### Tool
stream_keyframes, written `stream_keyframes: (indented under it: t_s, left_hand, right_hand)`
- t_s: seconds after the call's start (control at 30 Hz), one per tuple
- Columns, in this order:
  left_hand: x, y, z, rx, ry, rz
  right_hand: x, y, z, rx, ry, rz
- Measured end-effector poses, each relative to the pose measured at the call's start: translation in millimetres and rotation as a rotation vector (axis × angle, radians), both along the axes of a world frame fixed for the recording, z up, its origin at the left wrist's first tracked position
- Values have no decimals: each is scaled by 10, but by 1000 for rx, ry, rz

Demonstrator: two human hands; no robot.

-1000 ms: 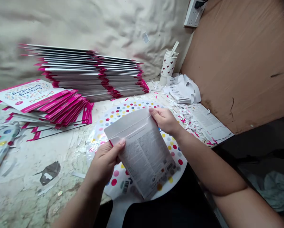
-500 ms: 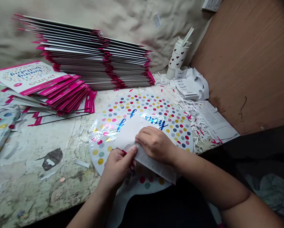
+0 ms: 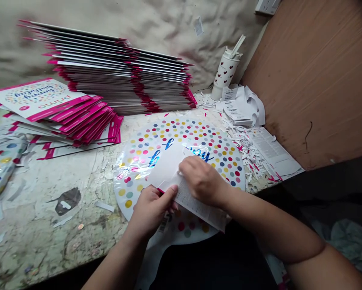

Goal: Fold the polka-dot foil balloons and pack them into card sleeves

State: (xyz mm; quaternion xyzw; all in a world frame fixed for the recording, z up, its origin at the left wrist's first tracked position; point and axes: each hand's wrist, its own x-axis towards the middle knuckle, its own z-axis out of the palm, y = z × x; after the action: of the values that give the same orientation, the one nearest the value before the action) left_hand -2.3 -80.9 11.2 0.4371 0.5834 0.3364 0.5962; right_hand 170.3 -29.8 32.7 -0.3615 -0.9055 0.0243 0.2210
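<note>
Risk building around the round foil balloon (image 3: pixel 181 139), with thin film creasing or tearing if pressure from the right hand (image 3: pixel 202 180) keeps bearing down on it through the printed card sleeve (image 3: pixel 196 205), and the sleeve sliding off the slick foil if the pinch from the left hand (image 3: pixel 150 211) loosens. Loose paper scraps (image 3: pixel 244 149) lying just beside the balloon's rim also possibly catching on the foil or slipping between the layers. Both hands working close together, almost touching, the left pinching the sleeve's pink-edged lower rim between thumb and fingers, the right curling down over its white flap (image 3: pixel 165 165), with the firmness of that grip hard to judge. Sleeve lying tilted across the middle of the balloon, its fine-print face showing towards the lower right and its flap partly covering the blue script lettering (image 3: pixel 203 155). Balloon resting flat and uncreased where visible on the stained stone worktop (image 3: pixel 78 237), its glossy white face dotted in many colours, its neck trailing towards the near edge.
</note>
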Motion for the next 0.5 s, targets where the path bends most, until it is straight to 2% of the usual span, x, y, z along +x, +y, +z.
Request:
stream_keyframes:
  t_s: [0.07, 0.13, 0.17, 0.23, 0.3, 0.37, 0.43, 0.5]
  left_hand:
    - [-57, 20, -14, 0, 14, 30]
    - [-83, 34, -35, -17, -2, 105]
    - [-71, 33, -44, -32, -38, 154]
    - [5, 7, -51, -49, -118, 235]
    - [94, -44, -28, -4, -122, 196]
    - [98, -86, 22, 199, 24, 122]
    - [-50, -84, 76, 585, 321, 200]
    - [-315, -35, 106, 960, 681, 286]
  right_hand:
    - [350, -1, 135, -166, -18, -29]
    - [714, -67, 287, -420, -174, 58]
    - [841, -123, 346, -498, -239, 63]
    - [900, -251, 389, -478, -271, 30]
    - [706, -340, 318, -310, -205, -11]
    - [400, -334, 171, -130, -85, -7]
    - [159, -236, 15, 9, 78, 84]
    - [69, -103, -109, 84, 239, 250]
